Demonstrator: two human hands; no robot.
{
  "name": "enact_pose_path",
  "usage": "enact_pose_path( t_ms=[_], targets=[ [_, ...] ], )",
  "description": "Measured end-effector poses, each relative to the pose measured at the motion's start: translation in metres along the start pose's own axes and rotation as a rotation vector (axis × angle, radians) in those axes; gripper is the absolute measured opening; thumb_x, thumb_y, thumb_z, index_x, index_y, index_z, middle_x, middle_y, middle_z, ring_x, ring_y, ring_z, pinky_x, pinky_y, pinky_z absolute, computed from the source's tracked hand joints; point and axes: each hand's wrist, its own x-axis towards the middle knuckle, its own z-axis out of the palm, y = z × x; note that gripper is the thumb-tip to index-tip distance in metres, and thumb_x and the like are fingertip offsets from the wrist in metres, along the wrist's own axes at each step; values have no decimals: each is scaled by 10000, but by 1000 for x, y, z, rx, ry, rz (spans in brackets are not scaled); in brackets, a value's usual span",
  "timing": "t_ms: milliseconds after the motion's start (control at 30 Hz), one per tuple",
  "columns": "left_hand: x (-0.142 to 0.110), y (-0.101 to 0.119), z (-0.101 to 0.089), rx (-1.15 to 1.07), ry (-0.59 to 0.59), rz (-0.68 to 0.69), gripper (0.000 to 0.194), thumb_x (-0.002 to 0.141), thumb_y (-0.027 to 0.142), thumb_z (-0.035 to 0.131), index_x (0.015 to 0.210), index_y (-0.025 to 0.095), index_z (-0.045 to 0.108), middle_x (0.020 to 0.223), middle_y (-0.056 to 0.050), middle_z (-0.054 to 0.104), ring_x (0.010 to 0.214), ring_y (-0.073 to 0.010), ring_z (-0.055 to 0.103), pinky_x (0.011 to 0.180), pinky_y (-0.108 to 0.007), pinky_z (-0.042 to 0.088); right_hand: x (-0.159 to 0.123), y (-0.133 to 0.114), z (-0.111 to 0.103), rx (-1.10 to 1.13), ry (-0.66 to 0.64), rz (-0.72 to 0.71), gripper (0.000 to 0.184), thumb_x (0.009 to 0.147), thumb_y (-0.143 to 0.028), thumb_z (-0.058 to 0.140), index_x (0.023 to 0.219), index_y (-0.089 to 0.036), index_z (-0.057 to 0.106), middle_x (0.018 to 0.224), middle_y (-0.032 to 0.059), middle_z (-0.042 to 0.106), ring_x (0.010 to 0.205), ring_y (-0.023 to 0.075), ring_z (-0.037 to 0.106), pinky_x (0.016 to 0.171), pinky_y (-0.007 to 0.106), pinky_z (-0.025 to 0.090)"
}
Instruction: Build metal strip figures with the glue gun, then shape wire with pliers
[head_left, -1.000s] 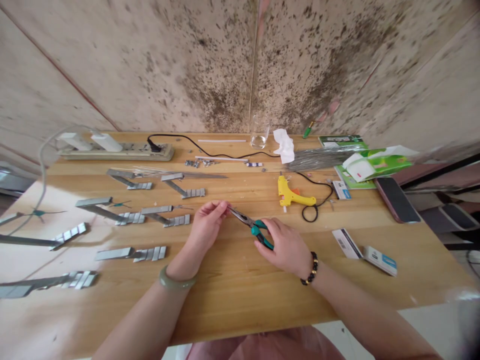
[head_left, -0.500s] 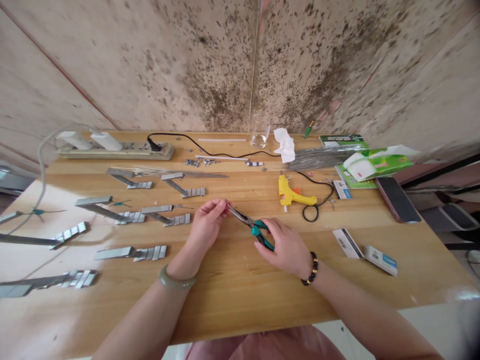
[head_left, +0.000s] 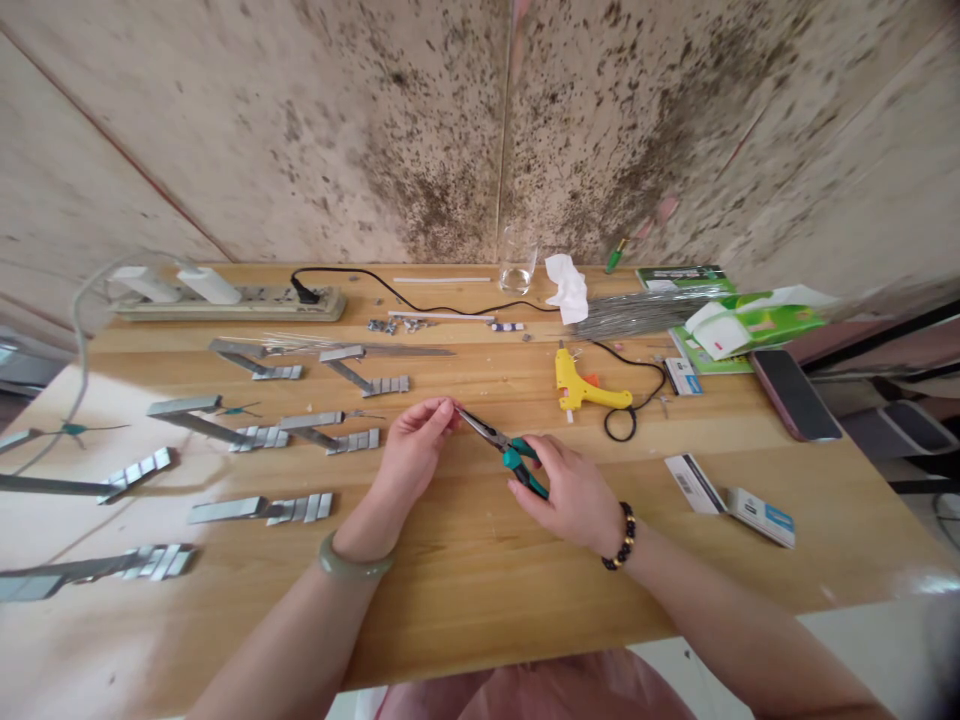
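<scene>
My right hand (head_left: 571, 492) is wrapped around the teal and black handles of long-nose pliers (head_left: 491, 435). Their metal jaws point left and up, the tips meeting the fingers of my left hand (head_left: 421, 440). Thumb and fingers of that left hand are pinched together at the tips; whatever small piece lies between them is hidden. To the left, several folded grey metal-looking strip pieces (head_left: 300, 508) stand and lie on the wooden table (head_left: 450, 590). A yellow glue gun (head_left: 592, 390) lies beyond my right hand.
At the back are a power strip (head_left: 247, 305), a glass (head_left: 517, 270), crumpled tissue (head_left: 568, 290) and a bundle of thin wires (head_left: 645, 312). A phone (head_left: 796, 395) and small boxes (head_left: 761, 517) lie on the right. A black cord (head_left: 420, 300) crosses the table's back.
Almost nothing differs. Both hands keep their place, with the plier tips still at the left fingertips; the view has shifted very slightly.
</scene>
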Motion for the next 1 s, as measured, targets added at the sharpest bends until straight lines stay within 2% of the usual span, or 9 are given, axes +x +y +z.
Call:
enact_pose_path(
  t_ms=[200,700,1000],
  targets=[
    [1,0,1,22,16,29,231,554,330,845,685,180,728,683,1,692,627,-90,592,633,-213,478,0,1,1,-14,2,4,425,865,-354,530,1221,-136,450,1067,127,604,934,252,610,837,392,496],
    [2,-2,-2,24,33,-3,237,533,319,855,682,176,737,645,6,686,591,-77,579,619,-201,474,0,0,0,-45,-36,-14,409,897,-357,503,1233,-130,453,1052,127,619,956,268,614,819,389,497],
    [2,-3,-3,12,7,-19,218,554,313,848,683,178,736,660,0,687,604,-83,592,627,-206,493,0,-1,-7,-42,-80,-2,382,903,-357,498,1211,-131,474,1040,133,632,939,266,621,800,385,494]
  ],
)
